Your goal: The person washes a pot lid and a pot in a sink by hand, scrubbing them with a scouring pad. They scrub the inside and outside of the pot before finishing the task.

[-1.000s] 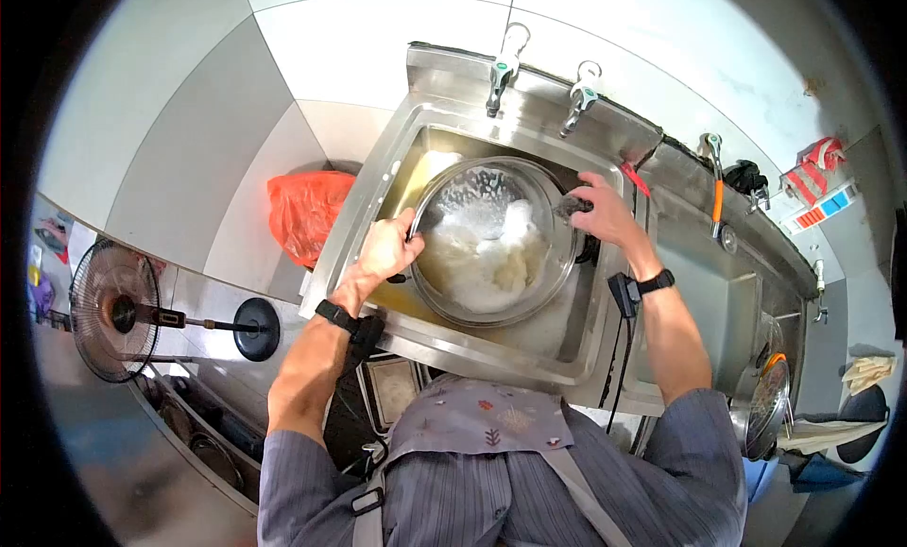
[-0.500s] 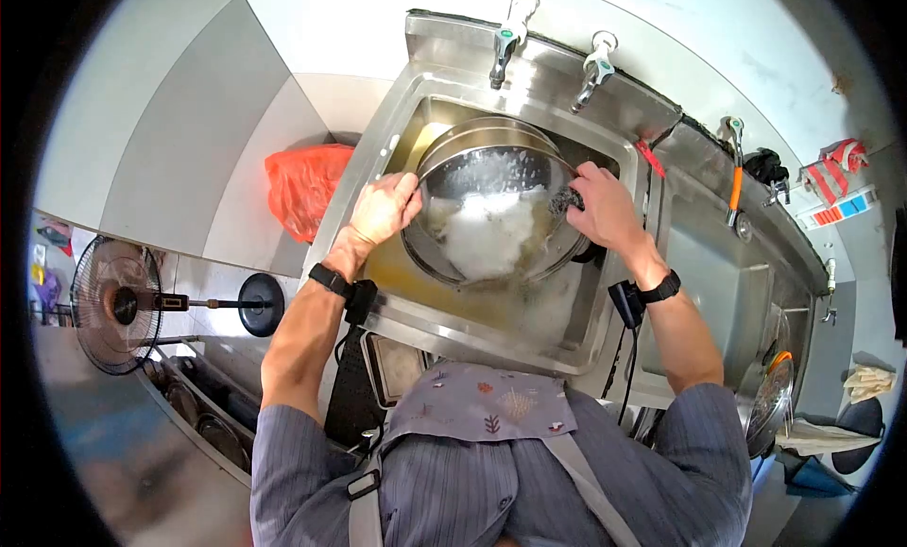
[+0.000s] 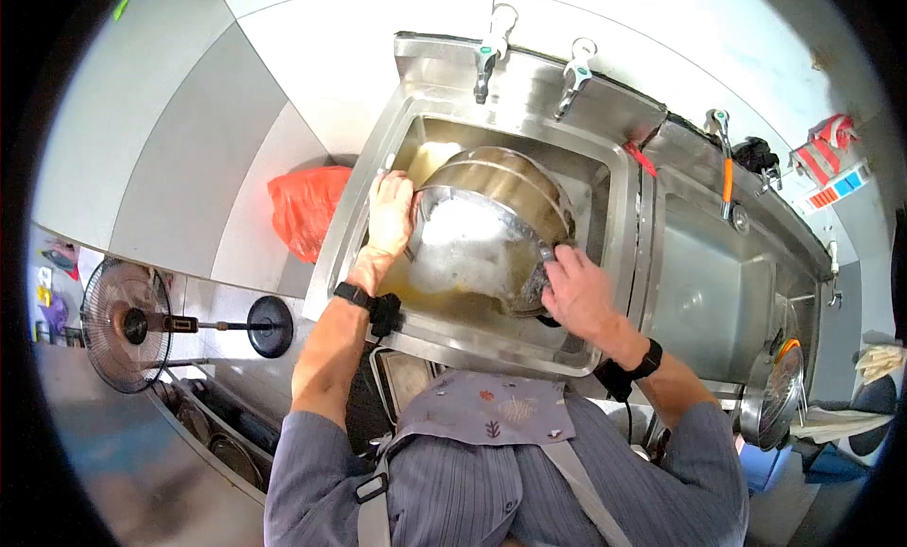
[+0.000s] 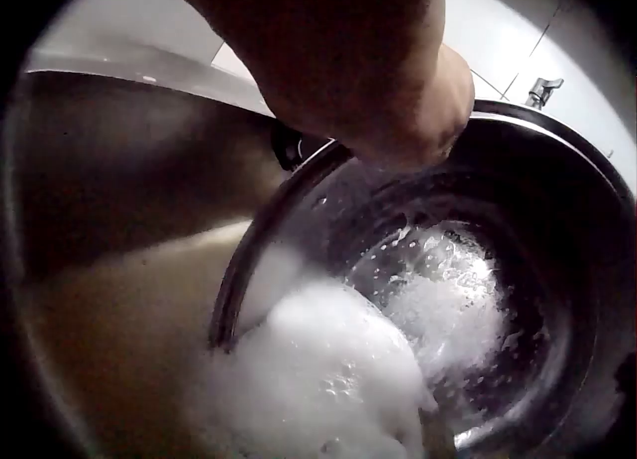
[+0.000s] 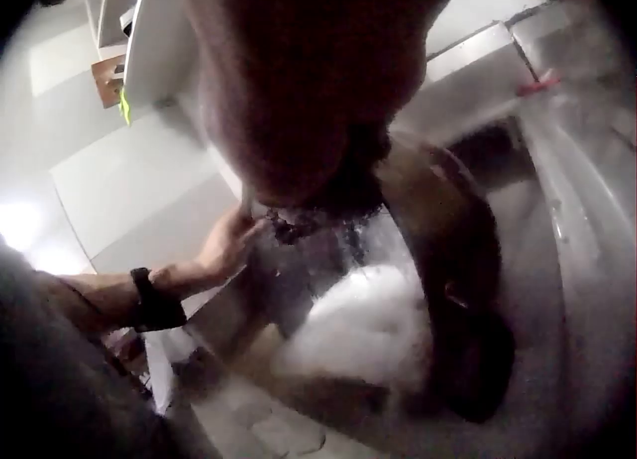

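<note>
A large metal pot (image 3: 505, 174) stands tipped toward the person inside the left sink basin, its mouth facing the near side. White suds and cloudy water (image 3: 458, 254) lie at its lower edge and spill over into the basin. My left hand (image 3: 389, 216) grips the pot's rim at the left, beside a dark handle (image 4: 289, 145). At the right side of the rim, my right hand (image 3: 578, 287) holds a dark grey steel wool scrubber (image 3: 532, 287) against the pot. In the right wrist view, the hand itself hides most of the scrubber.
The steel sink (image 3: 378, 311) holds yellowish water. Two taps (image 3: 486, 65) stand behind it, and a second basin (image 3: 704, 282) adjoins at right. A red plastic bag (image 3: 307, 212) sits left of the sink, with a fan (image 3: 128, 325) farther left.
The pot has tipped from nearly upright toward the person, its far outer wall now showing and suds running out. My right hand has come nearer and lower along the rim; the left still grips it.
</note>
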Tool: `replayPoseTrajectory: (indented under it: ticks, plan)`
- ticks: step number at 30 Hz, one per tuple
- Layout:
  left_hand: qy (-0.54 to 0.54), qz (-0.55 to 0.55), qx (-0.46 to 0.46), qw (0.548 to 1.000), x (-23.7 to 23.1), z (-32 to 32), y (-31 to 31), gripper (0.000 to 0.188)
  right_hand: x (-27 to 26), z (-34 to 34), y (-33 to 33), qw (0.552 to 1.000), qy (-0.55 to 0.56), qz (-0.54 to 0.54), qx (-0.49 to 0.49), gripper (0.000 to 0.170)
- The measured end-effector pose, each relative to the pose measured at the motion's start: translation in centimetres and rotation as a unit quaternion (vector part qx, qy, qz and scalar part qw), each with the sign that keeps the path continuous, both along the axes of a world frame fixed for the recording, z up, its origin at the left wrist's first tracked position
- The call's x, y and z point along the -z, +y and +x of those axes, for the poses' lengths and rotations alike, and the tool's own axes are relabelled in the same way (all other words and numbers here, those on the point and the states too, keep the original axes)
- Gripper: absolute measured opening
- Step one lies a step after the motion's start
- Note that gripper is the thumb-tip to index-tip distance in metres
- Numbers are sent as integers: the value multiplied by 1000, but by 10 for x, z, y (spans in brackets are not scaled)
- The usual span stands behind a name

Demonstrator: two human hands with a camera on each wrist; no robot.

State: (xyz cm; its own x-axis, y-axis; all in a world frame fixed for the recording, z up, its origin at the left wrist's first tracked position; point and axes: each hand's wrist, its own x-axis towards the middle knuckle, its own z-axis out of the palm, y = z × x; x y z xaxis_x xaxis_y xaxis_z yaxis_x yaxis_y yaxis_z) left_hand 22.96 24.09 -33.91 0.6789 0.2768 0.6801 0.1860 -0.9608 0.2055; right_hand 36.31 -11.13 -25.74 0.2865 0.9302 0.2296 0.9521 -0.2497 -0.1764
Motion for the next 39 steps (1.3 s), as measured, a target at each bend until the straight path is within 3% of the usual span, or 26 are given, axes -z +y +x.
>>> replayPoseTrajectory:
  ticks: [3, 9, 11, 13, 14, 15, 17, 18, 19, 21, 25, 27, 29, 30, 31, 32, 33, 35, 37, 39]
  plan:
    - [16, -20, -12, 1000, 3, -2, -7, 21, -3, -18, -7, 997, -31, 50, -41, 26]
    - [64, -54, -41, 996, -23, -32, -41, 44, 10, -55, -22, 997, 17, 24, -75, 17]
    - [3, -338, -90, 937, -30, -46, -66, 48, 8, -57, -22, 996, 27, 44, -70, 13]
    - [0, -392, -104, 914, -34, -50, -89, 47, 5, -54, -22, 995, 42, 31, -82, 12]
    - [-15, -626, -44, 779, -48, -49, -107, 51, 6, -54, -23, 995, 45, 32, -79, 12]
    - [-30, -811, 18, 584, -58, -44, -122, 57, 6, -53, -23, 994, 50, 41, -93, 13]
    - [-28, -830, 63, 553, -65, -27, -147, 51, 7, -50, -25, 991, 53, 50, -110, 14]
    - [-52, -838, 141, 524, -69, -17, -157, 40, 9, -49, -27, 989, 50, 61, -124, 15]
    - [-49, -807, 136, 573, -67, -7, -167, 24, 11, -48, -28, 987, 46, 72, -138, 16]
    - [-54, -817, 159, 552, -53, 4, -169, 13, 11, -43, -31, 986, 64, 54, -141, 16]
    - [-68, -809, 166, 560, -84, 4, -197, 16, 26, -43, -46, 980, 116, 34, -156, 19]
    - [-51, -787, 196, 582, -77, 0, -187, 20, 32, -40, -50, 976, 148, 11, -158, 23]
    - [54, -755, 122, 641, -47, -2, -148, 28, 27, -38, -49, 952, 224, 28, -207, 26]
    - [0, -778, 157, 609, -56, -3, -141, 29, 16, -26, -49, 922, 324, -11, -210, 34]
    - [-56, -795, 191, 573, -65, -5, -135, 30, 8, -14, -49, 922, 323, -11, -212, 34]
    - [-68, -794, 205, 568, -63, -7, -123, 33, 1, -1, -49, 935, 306, -21, -178, 38]
    - [-71, -794, 204, 568, -60, -11, -110, 33, -3, 14, -48, 946, 288, -32, -143, 43]
    - [-62, -830, 201, 517, -61, -17, -95, 36, -6, 54, -46, 949, 306, 14, -75, 47]
    - [-64, -833, 209, 508, -66, -17, -85, 34, 0, 92, -32, 966, 256, -1, 44, 47]
    - [-76, -829, 164, 529, -49, -17, -63, 27, -14, 114, -7, 971, 218, -27, 94, 50]
